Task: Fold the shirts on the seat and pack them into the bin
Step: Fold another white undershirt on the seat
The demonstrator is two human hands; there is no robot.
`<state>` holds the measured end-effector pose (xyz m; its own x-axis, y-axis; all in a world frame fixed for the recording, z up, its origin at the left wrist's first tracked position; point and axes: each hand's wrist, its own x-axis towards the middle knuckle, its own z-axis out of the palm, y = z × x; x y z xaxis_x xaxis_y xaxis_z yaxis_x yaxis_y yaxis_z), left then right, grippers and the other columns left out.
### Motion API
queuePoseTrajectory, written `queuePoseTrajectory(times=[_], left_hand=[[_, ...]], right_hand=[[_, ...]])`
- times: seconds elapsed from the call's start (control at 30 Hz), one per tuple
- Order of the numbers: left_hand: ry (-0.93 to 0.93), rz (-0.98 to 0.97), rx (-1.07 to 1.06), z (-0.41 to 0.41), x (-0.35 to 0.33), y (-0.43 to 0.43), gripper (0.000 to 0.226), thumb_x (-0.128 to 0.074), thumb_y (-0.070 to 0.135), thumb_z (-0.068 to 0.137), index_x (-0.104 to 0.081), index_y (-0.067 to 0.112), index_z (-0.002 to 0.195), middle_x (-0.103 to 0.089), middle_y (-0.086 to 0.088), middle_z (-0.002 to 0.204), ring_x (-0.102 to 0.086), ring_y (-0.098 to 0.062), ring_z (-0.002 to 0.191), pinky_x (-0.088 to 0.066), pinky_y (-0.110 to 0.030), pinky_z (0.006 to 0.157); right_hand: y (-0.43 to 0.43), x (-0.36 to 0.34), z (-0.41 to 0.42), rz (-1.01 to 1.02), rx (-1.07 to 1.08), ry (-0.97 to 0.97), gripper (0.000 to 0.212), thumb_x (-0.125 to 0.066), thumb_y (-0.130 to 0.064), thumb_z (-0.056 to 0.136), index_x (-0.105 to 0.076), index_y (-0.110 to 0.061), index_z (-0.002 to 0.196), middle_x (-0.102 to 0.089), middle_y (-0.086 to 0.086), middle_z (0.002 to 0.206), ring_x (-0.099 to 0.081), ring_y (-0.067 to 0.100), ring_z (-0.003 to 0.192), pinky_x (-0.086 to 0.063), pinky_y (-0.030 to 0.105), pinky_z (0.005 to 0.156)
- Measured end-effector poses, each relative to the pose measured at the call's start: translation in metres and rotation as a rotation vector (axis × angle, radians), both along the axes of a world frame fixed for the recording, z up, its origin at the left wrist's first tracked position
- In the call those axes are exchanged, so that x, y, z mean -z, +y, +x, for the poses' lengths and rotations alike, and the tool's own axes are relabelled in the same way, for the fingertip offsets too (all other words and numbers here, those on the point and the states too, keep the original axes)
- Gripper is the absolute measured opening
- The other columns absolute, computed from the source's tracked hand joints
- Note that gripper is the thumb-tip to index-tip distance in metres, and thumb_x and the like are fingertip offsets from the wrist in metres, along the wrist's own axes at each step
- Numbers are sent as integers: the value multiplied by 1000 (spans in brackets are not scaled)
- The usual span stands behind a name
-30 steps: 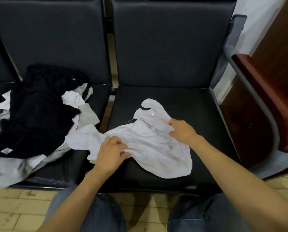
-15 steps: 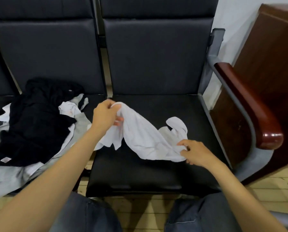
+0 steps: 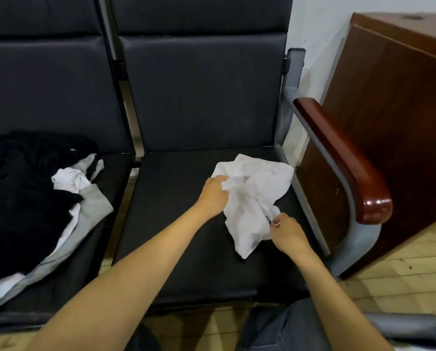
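Note:
A white shirt (image 3: 256, 196) lies bunched at the right side of the black seat (image 3: 176, 224), close to the armrest. My left hand (image 3: 214, 192) grips its upper left edge. My right hand (image 3: 286, 230) pinches the cloth at its lower right part. On the seat to the left sits a heap of shirts: a black one (image 3: 27, 188) on top, a grey one (image 3: 90, 209) beneath it and a crumpled white one (image 3: 70, 179) between them. No bin is in view.
A grey metal frame with a dark red wooden armrest (image 3: 338, 158) borders the seat on the right. Beyond it stands a brown wooden cabinet (image 3: 394, 117). My knees in jeans (image 3: 282, 328) are at the bottom, above a yellowish tiled floor.
My left hand has carried its end of the white shirt from the left of the seat over to the right, so the shirt is now bunched beside the armrest. The view has shifted right.

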<state>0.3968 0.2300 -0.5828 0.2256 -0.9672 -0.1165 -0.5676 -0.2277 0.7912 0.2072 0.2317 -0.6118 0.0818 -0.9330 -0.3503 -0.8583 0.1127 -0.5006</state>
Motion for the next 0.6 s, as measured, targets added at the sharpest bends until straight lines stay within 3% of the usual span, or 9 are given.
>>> queuePoseTrajectory(times=[0.13, 0.23, 0.37, 0.47, 0.53, 0.6], left_hand=[[-53, 194, -153, -7, 49, 28, 45, -46, 8, 97, -35, 7, 141, -33, -13, 141, -40, -28, 127, -35, -32, 102], [-42, 212, -202, -14, 62, 22, 54, -48, 23, 97, -28, 7, 145, -33, -13, 145, -30, -29, 134, -31, -39, 109], [-107, 231, -279, -19, 71, -3, 45, -50, 44, 93, -54, 10, 123, -55, -7, 124, -43, -28, 120, -35, -40, 101], [-135, 223, -316, -12, 69, -11, 27, -54, 38, 90, -61, 12, 92, -59, -7, 110, -48, -27, 110, -38, -39, 97], [-28, 112, -399, 2, 60, -7, 19, -52, 27, 91, -57, 9, 91, -54, -8, 104, -51, -28, 101, -43, -39, 87], [160, -58, -481, 21, 44, 7, 12, -48, 19, 93, -46, 7, 89, -51, -7, 91, -51, -24, 85, -42, -32, 67]], right_hand=[[-12, 7, 16, -148, 121, -193, 34, -45, -33, 98, -49, -9, 121, -50, 12, 125, -52, 28, 110, -44, 36, 87], [-21, 6, 33, -155, 129, -235, 48, -46, -47, 95, -47, -11, 128, -52, 9, 127, -51, 26, 114, -46, 39, 91], [-29, 10, 48, -130, 22, -185, 51, -53, -42, 93, -44, -12, 134, -52, 10, 130, -51, 28, 118, -43, 36, 93], [-32, 15, 52, -178, -31, -113, 40, -49, -31, 97, -49, -12, 132, -56, 8, 126, -54, 25, 113, -44, 34, 92], [-34, 11, 55, -218, 17, -229, 31, -47, -25, 98, -52, -9, 125, -57, 5, 116, -56, 24, 106, -45, 32, 85], [-31, 2, 58, -242, 151, -489, 19, -45, -20, 97, -52, -8, 111, -56, 2, 99, -55, 20, 91, -43, 26, 70]])
